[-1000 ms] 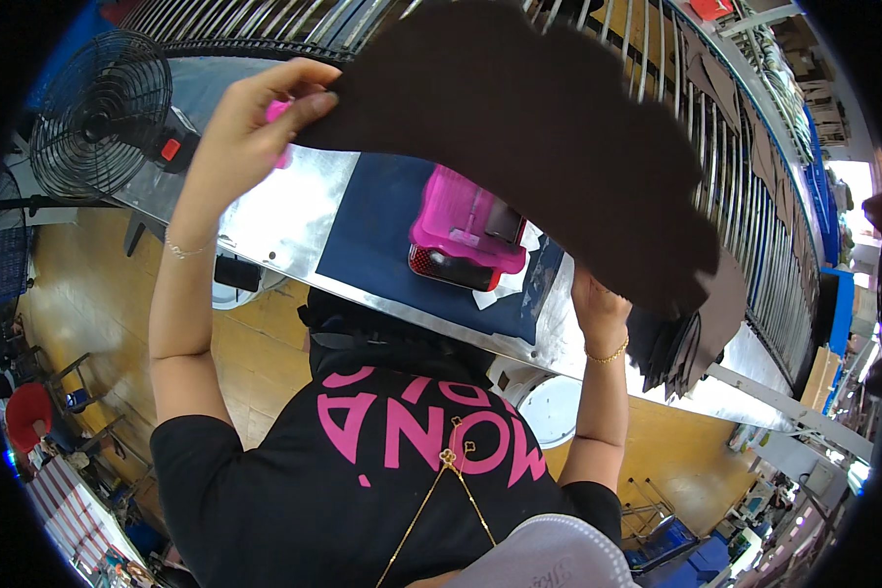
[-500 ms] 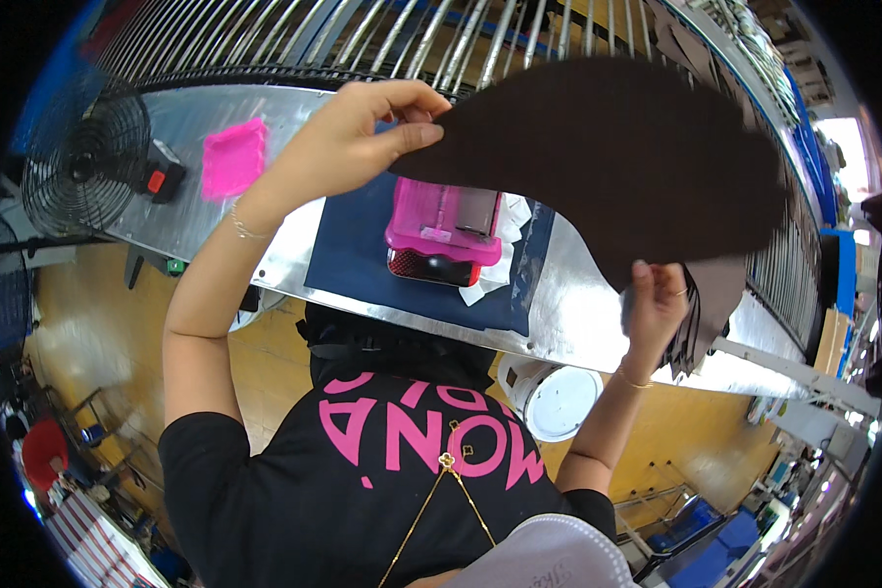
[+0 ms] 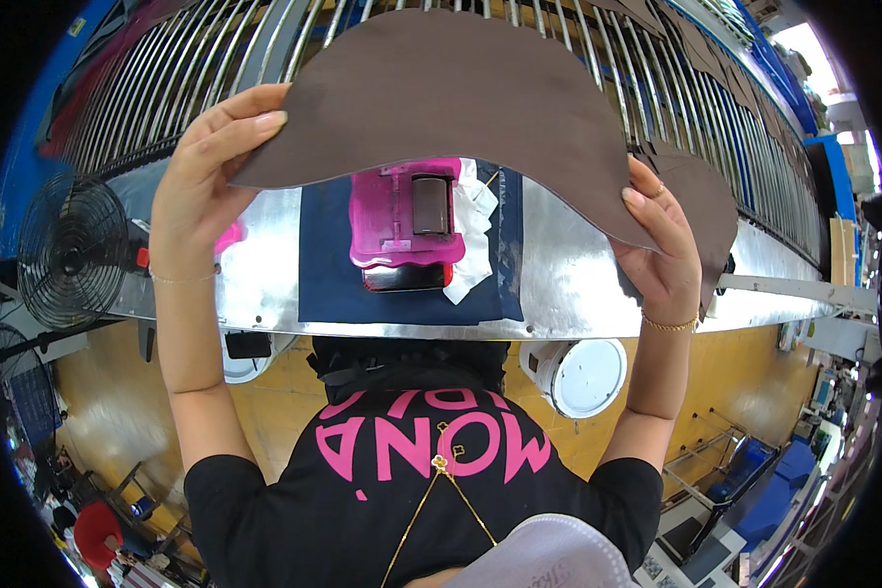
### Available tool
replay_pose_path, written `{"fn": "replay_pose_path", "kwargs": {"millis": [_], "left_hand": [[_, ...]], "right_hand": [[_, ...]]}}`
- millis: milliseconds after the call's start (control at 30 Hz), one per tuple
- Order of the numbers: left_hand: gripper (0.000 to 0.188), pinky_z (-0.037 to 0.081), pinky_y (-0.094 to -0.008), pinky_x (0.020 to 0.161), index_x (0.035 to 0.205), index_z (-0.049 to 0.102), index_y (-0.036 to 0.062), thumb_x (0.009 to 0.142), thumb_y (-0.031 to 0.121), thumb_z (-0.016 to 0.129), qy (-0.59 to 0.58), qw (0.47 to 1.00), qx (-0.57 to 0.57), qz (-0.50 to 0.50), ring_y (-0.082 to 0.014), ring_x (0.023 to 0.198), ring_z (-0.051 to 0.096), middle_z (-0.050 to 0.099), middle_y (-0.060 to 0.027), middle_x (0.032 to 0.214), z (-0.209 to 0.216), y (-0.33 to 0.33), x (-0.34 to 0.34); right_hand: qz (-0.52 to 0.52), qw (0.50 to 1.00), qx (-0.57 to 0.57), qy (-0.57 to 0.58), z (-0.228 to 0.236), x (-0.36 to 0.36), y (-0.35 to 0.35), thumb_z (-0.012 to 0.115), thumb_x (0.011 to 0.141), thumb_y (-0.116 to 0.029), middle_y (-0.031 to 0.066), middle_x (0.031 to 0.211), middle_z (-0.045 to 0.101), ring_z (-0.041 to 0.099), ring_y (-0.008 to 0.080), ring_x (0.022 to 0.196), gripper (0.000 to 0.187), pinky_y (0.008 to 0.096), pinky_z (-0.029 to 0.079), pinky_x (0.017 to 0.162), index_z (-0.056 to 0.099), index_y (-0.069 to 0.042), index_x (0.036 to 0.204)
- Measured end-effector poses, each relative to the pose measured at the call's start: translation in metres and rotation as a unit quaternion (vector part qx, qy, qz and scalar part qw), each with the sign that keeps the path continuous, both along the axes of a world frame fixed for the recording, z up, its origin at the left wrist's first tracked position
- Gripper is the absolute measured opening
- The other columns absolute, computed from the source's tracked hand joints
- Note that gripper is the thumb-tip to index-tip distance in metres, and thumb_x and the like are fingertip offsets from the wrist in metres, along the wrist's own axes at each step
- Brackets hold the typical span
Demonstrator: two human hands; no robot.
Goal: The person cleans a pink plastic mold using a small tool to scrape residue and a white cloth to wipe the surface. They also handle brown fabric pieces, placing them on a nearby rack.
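A large curved brown sheet (image 3: 451, 88), which looks like cut leather, is held up in front of me. My left hand (image 3: 209, 162) pinches its left end between thumb and fingers. On the other side, my right hand (image 3: 664, 233) grips its right end, thumb on the near face. Below the sheet, a pink plastic holder with a dark roller-like part (image 3: 367, 211) rests on a dark blue mat (image 3: 333, 289). A black and red object (image 3: 402, 278) shows beneath its near edge, and crumpled white paper (image 3: 472, 260) lies beside it.
More brown pieces (image 3: 706, 191) lie at the right, behind my right hand. Metal bars (image 3: 181, 88) form a rack along the table's far side. A black fan (image 3: 69, 250) stands at the left. White buckets (image 3: 588, 377) sit under the metal table's near edge (image 3: 568, 328).
The brown sheet has shifted left and turned, so its curved edge now arches between my hands. My left hand has moved left and down; my right hand has risen slightly.
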State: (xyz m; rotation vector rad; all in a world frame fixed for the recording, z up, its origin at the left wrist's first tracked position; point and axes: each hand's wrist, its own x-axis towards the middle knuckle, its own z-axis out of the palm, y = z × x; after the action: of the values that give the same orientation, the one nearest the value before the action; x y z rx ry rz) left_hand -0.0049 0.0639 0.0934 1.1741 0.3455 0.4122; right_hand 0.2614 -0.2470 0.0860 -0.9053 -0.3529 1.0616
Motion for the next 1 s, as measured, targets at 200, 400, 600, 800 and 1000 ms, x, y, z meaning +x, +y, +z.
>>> {"fn": "replay_pose_path", "kwargs": {"millis": [200, 400, 600, 800, 1000], "left_hand": [[0.036, 0.058, -0.0233, 0.081, 0.122, 0.060, -0.0071, 0.089, 0.006, 0.063, -0.016, 0.999, -0.006, 0.028, -0.0159, 0.093, 0.072, 0.070, -0.0169, 0.109, -0.003, 0.005, -0.011], [0.036, 0.057, -0.0262, 0.085, 0.123, 0.060, -0.0079, 0.089, 0.004, 0.062, -0.040, 0.998, -0.037, 0.014, -0.0182, 0.094, 0.072, 0.069, -0.0191, 0.110, -0.005, 0.010, -0.014], [0.035, 0.055, -0.0240, 0.085, 0.122, 0.061, -0.0070, 0.090, 0.007, 0.063, -0.005, 0.999, 0.017, 0.029, -0.0160, 0.094, 0.070, 0.070, -0.0155, 0.108, -0.002, 0.017, -0.018], [0.032, 0.049, -0.0221, 0.080, 0.115, 0.064, -0.0064, 0.094, 0.018, 0.064, 0.122, 0.911, 0.383, 0.094, -0.0111, 0.089, 0.065, 0.070, -0.0082, 0.100, -0.003, 0.043, 0.029], [0.026, 0.050, -0.0324, 0.079, 0.105, 0.071, 0.0027, 0.089, 0.023, 0.068, 0.227, 0.822, 0.485, 0.191, -0.0222, 0.088, 0.068, 0.071, -0.0124, 0.097, -0.089, 0.133, 0.092]], "right_hand": [[0.051, 0.998, 0.030, 0.008, 0.001, 0.000, 0.007, 0.061, 0.092, 0.000, 0.0167, 0.119, 0.067, 0.069, 0.0204, 0.104, 0.037, 0.0326, 0.057, 0.091, 0.058, 0.002, 0.128], [0.065, 0.997, 0.029, 0.009, 0.004, -0.002, 0.012, 0.061, 0.092, 0.000, 0.0174, 0.118, 0.067, 0.069, 0.0209, 0.103, 0.036, 0.0324, 0.058, 0.090, 0.058, 0.003, 0.128], [0.037, 0.998, -0.006, -0.057, 0.005, -0.003, 0.023, 0.063, 0.093, -0.003, 0.0144, 0.116, 0.067, 0.067, 0.0178, 0.104, 0.039, 0.0294, 0.055, 0.092, 0.056, 0.005, 0.130], [-0.053, 0.912, -0.116, -0.389, -0.018, 0.039, 0.080, 0.067, 0.093, -0.010, 0.0092, 0.108, 0.068, 0.064, 0.0113, 0.096, 0.042, 0.0242, 0.050, 0.087, 0.056, 0.008, 0.129], [-0.056, 0.881, -0.177, -0.436, -0.117, 0.111, 0.201, 0.071, 0.090, -0.016, 0.0097, 0.097, 0.072, 0.066, 0.0124, 0.089, 0.033, 0.0243, 0.050, 0.077, 0.064, 0.005, 0.115]]}}
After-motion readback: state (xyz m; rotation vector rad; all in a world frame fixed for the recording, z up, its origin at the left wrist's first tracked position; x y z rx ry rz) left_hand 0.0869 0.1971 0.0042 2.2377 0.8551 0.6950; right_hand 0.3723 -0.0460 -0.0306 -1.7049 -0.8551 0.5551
